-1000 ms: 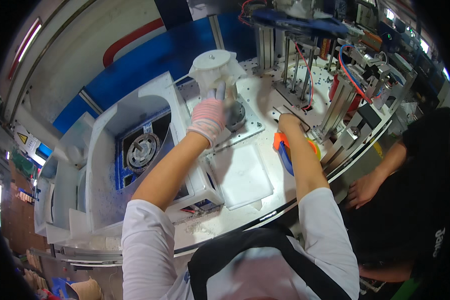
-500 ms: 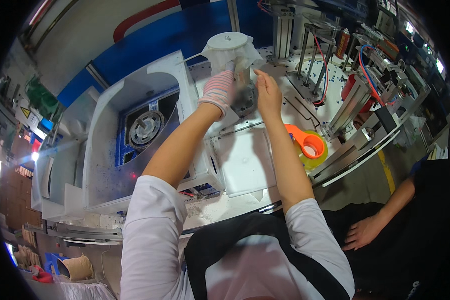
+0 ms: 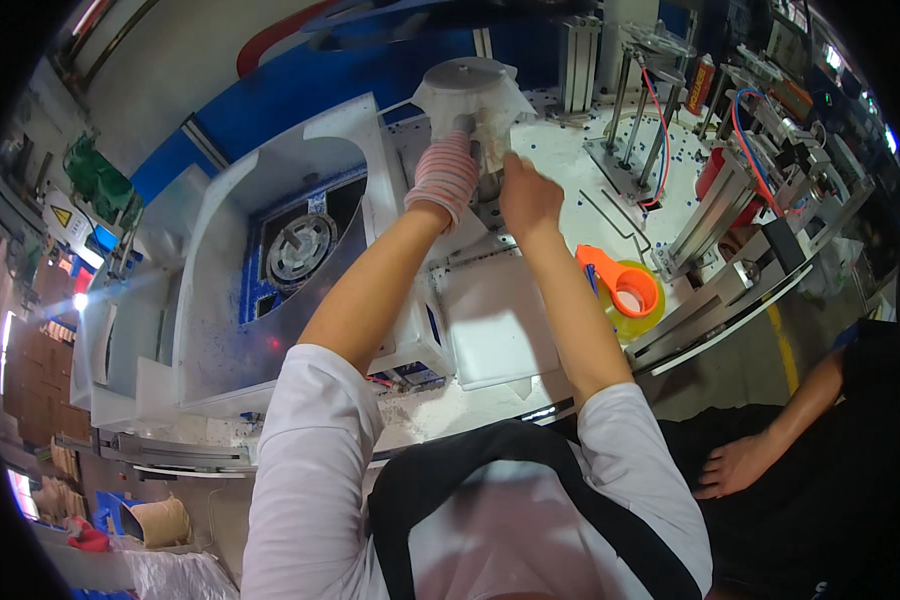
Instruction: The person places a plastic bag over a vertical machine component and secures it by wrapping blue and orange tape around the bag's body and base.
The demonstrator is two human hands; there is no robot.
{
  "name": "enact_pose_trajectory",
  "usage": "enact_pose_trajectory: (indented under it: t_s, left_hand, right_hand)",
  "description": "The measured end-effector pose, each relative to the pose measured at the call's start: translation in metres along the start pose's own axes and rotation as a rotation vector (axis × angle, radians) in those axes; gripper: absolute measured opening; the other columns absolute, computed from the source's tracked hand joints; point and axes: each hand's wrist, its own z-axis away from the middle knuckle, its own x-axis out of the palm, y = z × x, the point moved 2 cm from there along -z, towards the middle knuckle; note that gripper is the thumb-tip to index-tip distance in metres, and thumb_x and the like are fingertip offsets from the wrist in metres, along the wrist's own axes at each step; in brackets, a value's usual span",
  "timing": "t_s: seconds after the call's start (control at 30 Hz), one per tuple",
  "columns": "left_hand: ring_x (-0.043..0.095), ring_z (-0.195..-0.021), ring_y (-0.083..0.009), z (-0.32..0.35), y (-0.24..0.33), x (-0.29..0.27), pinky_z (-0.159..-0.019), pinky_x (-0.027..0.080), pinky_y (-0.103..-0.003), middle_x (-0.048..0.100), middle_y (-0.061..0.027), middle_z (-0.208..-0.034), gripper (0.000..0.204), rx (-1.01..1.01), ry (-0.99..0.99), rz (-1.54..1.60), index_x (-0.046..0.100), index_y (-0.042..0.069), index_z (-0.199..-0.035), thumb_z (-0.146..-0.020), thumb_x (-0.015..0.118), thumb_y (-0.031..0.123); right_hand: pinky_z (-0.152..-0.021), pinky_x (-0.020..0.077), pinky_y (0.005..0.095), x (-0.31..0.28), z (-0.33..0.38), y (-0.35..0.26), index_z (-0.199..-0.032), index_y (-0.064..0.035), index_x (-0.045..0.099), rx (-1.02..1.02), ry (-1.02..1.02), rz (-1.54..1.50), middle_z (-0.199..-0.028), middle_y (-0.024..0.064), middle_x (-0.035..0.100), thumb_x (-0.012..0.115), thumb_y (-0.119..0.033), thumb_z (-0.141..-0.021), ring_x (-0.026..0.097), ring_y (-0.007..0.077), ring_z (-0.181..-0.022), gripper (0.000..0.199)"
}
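Observation:
My left hand (image 3: 444, 176), in a pink-and-white knit glove, grips a white moulded plastic part (image 3: 467, 98) with a round top, held over the white worktable (image 3: 570, 165). My bare right hand (image 3: 526, 196) is right beside it, fingers closed on the lower edge of the same part. An orange tape dispenser (image 3: 620, 284) with a yellow roll lies on the table to the right of my right forearm. A flat white plate (image 3: 498, 332) lies between my forearms.
A large white housing (image 3: 270, 240) with a round grille stands at the left. Metal frames with red and blue hoses (image 3: 660, 110) rise at the back right. A second person in black sits at the right, one hand (image 3: 735, 466) on the knee.
My right hand left the orange tape dispenser on the table and moved up-left to the white part. My left hand has stayed on the part throughout.

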Motion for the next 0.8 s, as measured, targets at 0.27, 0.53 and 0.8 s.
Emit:
enact_pose_trajectory:
  t_s: [0.27,0.53,0.8]
  left_hand:
    - [0.06,-0.085,-0.0406,0.0,0.001,0.002,-0.071,0.048,-0.044,0.064,-0.022,-0.089,0.045,0.016,0.039,0.034,0.045,0.012,-0.123,-0.082,0.06,0.02]
    - [0.061,-0.098,-0.0321,0.005,0.004,0.006,-0.083,0.05,-0.037,0.06,-0.02,-0.112,0.032,0.104,0.113,-0.154,0.058,0.003,-0.115,-0.085,0.052,0.014]
    - [0.062,-0.095,-0.0288,-0.006,-0.026,0.027,-0.084,0.048,-0.033,0.065,-0.019,-0.101,0.024,0.174,-0.024,-0.316,0.067,0.003,-0.099,-0.083,0.053,0.015]
  right_hand:
    - [-0.056,0.0499,0.0424,-0.009,-0.022,-0.008,-0.096,-0.007,0.05,-0.067,0.188,-0.075,-0.083,0.0114,0.062,0.049,-0.013,-0.084,0.064,0.0312,-0.067,0.013]
    - [-0.063,0.0506,0.0449,-0.011,-0.001,-0.004,-0.095,-0.009,0.055,-0.039,0.335,-0.185,-0.088,0.0115,0.065,0.054,-0.016,-0.083,0.064,0.0316,-0.068,0.014]
    - [-0.062,0.0508,0.0446,0.013,0.014,0.006,-0.093,-0.0093,0.058,-0.042,0.262,-0.166,-0.082,0.0127,0.064,0.051,-0.019,-0.085,0.064,0.0328,-0.068,0.014]
